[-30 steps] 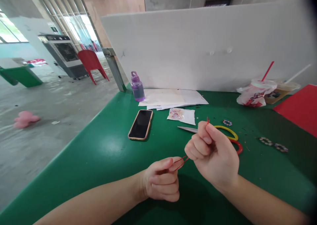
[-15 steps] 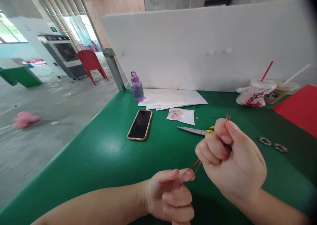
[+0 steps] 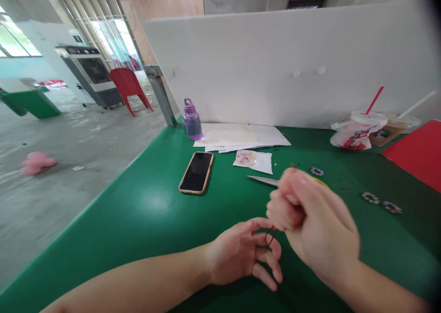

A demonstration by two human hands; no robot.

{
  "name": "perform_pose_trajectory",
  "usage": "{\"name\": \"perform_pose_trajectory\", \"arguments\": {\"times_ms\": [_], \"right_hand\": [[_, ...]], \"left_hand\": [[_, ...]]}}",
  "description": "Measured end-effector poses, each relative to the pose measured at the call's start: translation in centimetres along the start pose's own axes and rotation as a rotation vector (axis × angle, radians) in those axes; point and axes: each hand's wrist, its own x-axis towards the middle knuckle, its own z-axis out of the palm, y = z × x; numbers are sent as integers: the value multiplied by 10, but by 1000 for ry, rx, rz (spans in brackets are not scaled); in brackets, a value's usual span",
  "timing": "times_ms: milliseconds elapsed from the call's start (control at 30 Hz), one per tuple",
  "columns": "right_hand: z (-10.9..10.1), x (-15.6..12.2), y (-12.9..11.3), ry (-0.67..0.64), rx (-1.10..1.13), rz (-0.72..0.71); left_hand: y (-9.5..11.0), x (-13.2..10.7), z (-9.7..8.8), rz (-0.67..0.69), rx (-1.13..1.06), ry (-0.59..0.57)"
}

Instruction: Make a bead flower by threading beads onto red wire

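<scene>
A thin red cord point(image 3: 271, 240) hangs in a small loop below my right hand point(image 3: 315, 219), which is closed in a fist around it. My left hand point(image 3: 239, 253) is palm up just under the fist, fingers spread. Its index finger reaches to the cord at the fist; whether it touches the cord I cannot tell. Behind the fist lie scissors point(image 3: 262, 180), their yellow handles mostly hidden. Small beaded rings point(image 3: 317, 171) rest on the green table point(image 3: 144, 230) beyond and to the right of my right hand.
A phone point(image 3: 195, 173), a packet of beads point(image 3: 253, 160) and paper sheets point(image 3: 237, 135) lie further back. Beside them stands a purple bottle point(image 3: 193, 122). Cups with straws point(image 3: 358, 131) and a red board point(image 3: 418, 154) are at right. A white panel point(image 3: 241, 69) closes off the back.
My left hand has let go of its pinch on the cord loop and spread its fingers. My right fist has moved slightly left and down, uncovering a beaded ring behind it.
</scene>
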Motion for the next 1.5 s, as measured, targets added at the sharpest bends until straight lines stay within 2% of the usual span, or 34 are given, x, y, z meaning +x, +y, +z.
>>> {"name": "perform_pose_trajectory", "arguments": {"times_ms": [33,67,100,167,233,367,500,633,833,1067,1267,1500], "right_hand": [[0,1,6,-21,-50,80],[1,1,13,-42,-92,126],[1,1,20,-62,-133,166],[1,2,32,-50,-175,172],[1,2,41,-26,-183,147],[-1,4,48,6,-101,141],[-1,6,51,30,40,106],[-1,8,51,24,133,85],[-2,9,48,53,103,49],[-1,9,47,62,115,41],[0,10,44,63,128,40],[-4,14,37,62,153,112]], "left_hand": [[2,0,1,59,112,62],[3,0,2,183,239,114],[4,-1,4,266,358,131],[4,-4,6,339,500,189],[3,-7,7,333,606,256],[-1,-8,7,184,789,334],[-1,-6,8,177,751,336],[0,-4,6,196,663,274],[-4,-1,1,224,482,179],[-9,-1,4,234,313,107],[-6,-2,9,175,190,70],[-8,-1,4,170,294,61]]}}
